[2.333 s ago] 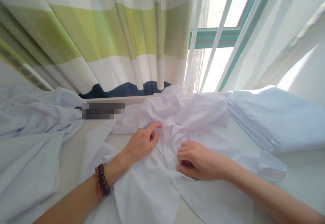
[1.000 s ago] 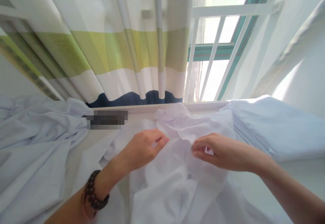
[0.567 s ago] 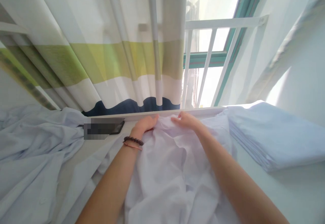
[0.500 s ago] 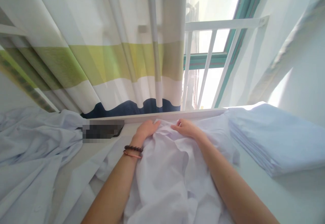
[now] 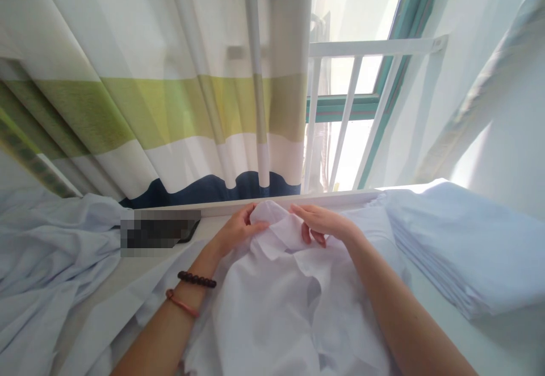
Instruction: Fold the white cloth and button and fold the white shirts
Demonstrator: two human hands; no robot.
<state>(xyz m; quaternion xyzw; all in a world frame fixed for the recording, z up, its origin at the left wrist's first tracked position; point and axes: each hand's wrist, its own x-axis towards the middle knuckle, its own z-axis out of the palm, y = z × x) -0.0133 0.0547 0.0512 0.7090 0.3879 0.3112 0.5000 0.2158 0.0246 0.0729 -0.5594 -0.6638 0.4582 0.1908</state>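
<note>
**White garment (image 5: 272, 308) pinched at its far edge by both hands**

The white garment is spread on the pale table (image 5: 502, 342) in front of the person, running from the near edge of the view up to the window ledge (image 5: 298, 200). Its far end is gathered into a raised fold just short of that ledge. The fold is pinched from the left by the left hand (image 5: 236, 229), with the thumb laid on top of the cloth and the fingers tucked behind it. It is gripped from the right by the right hand (image 5: 323, 225), whose fingers are curled over the cloth. The hands are set close together with only the peak of the fold between them. This is probably so that one short stretch of edge can be held taut and level while the rest of the cloth stays slack over the table.

A bead bracelet (image 5: 196, 279) and a thin cord bracelet (image 5: 182, 303) are worn on the left wrist.

A neat stack of folded cloth (image 5: 460, 251) is kept to the right, seemingly apart from the working space. A loose heap of rumpled cloth (image 5: 46, 251) is left on the opposite side. A dark object (image 5: 159, 233), pixelated beyond recognition, lies by the ledge. A striped curtain (image 5: 170, 109) hangs behind it, beside the window bars (image 5: 374, 46).
</note>
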